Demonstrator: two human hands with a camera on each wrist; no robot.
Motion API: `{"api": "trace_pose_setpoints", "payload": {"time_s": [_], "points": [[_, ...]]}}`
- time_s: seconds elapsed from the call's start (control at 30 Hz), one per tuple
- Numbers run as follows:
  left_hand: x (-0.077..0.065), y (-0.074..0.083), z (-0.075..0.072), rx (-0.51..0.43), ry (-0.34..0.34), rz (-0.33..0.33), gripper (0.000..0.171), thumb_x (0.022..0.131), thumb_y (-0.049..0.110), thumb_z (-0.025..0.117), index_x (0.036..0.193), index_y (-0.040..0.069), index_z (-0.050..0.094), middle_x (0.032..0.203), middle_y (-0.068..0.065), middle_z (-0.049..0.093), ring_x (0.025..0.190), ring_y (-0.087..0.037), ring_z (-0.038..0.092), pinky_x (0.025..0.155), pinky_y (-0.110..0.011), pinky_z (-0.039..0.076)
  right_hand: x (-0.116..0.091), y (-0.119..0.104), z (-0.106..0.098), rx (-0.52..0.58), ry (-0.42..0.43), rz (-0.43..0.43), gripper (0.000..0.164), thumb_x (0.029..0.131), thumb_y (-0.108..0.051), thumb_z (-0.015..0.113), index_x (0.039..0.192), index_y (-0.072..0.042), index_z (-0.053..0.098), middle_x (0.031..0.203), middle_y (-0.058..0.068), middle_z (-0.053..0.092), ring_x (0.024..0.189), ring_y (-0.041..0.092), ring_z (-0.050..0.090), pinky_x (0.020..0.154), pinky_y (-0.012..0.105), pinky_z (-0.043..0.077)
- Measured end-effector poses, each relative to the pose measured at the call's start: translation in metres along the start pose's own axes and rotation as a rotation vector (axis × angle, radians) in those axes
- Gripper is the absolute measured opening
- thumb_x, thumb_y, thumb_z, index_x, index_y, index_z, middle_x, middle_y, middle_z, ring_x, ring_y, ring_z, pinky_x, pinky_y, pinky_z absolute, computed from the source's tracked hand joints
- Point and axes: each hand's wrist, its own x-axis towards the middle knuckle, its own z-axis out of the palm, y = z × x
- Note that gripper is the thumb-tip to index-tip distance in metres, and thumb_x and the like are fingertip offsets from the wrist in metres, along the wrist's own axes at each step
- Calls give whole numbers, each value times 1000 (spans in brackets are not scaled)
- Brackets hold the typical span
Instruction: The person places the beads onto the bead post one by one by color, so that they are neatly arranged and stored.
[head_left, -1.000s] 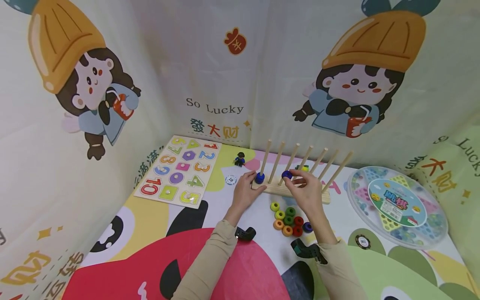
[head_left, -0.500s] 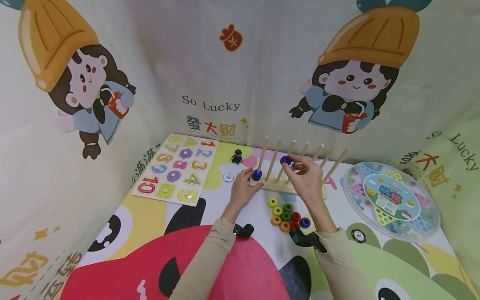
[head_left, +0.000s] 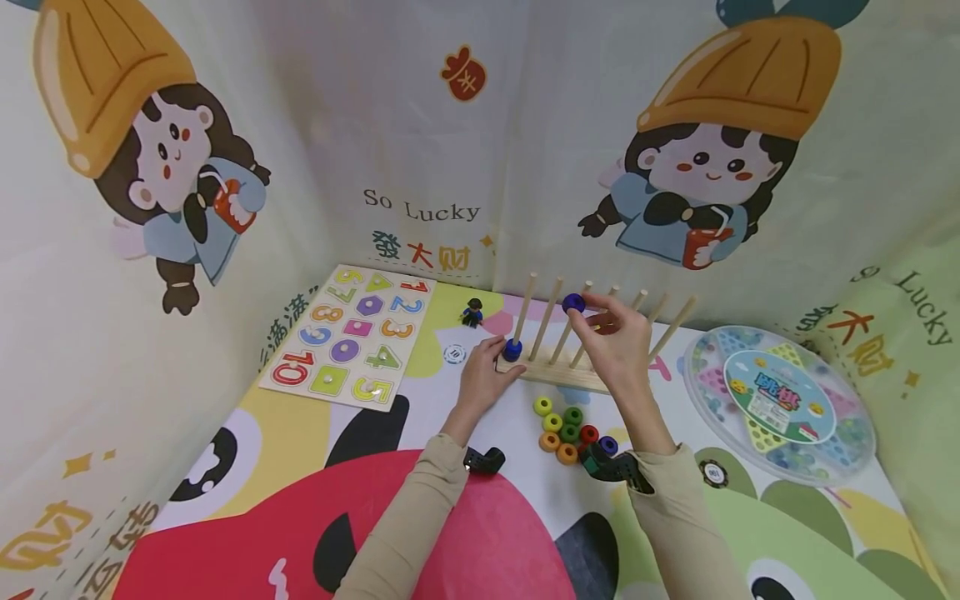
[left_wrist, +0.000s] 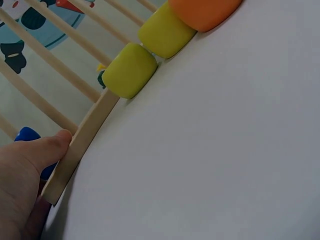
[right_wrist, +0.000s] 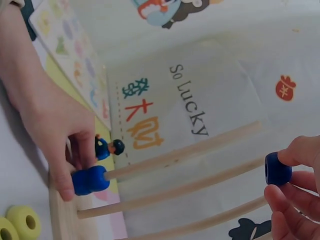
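A wooden peg rack (head_left: 558, 374) with a row of upright pegs stands on the table. Two blue beads (right_wrist: 91, 180) are stacked at the bottom of its leftmost peg. My left hand (head_left: 483, 379) grips that end of the base, its thumb (left_wrist: 57, 142) along the front side. Between thumb and fingers, my right hand (head_left: 621, 337) pinches a dark blue bead (head_left: 573, 303). This bead is held up near the tops of the pegs, apart from them in the right wrist view. The right hand hides part of the rack's right side.
Loose yellow beads (head_left: 552, 422), green beads (head_left: 573, 416), orange beads (head_left: 550, 442), red beads (head_left: 588, 434) and another dark blue bead (head_left: 608, 446) lie before the rack. A number puzzle board (head_left: 352, 337) is left, a toy figure (head_left: 472, 313) behind, a round game box (head_left: 780, 404) right.
The right hand has lifted the dark blue bead from low among the pegs to near their tops. My left hand keeps its grip on the rack's end. The head view has shifted slightly.
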Motion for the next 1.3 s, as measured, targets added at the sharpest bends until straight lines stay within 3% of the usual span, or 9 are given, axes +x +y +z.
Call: {"api": "trace_pose_setpoints", "payload": {"time_s": [0.13,0.37,0.73,1.3], "points": [[0,-1,-3,-9,8,5,62,84,30,80,132,-3,59,135,-15,57,119,-31,56,95,-42,51,4,-5,1,-4,11,-10,28,85,-10,77,110,3,73,100,16,72,74,19,65,65,9,49],[0,-2,-5,-16,7,8,62,84,30,80,132,-3,59,135,-15,57,118,-30,56,94,-41,51,13,-12,3,13,47,-39,26,85,-10,76,109,2,73,96,16,72,67,3,60,60,10,47],[-2,1,-1,-27,-9,-7,60,85,29,79,132,-3,59,137,-15,56,124,-31,53,99,-42,48,29,-23,8,-22,23,-59,27,87,-9,75,110,3,72,103,17,70,73,27,67,61,10,46],[-2,-1,0,-17,0,-3,62,84,31,79,133,-2,59,136,-14,57,124,-31,54,100,-42,48,33,-26,14,-83,-14,0,26,90,-12,70,113,2,71,111,16,70,75,27,68,56,10,44]]}}
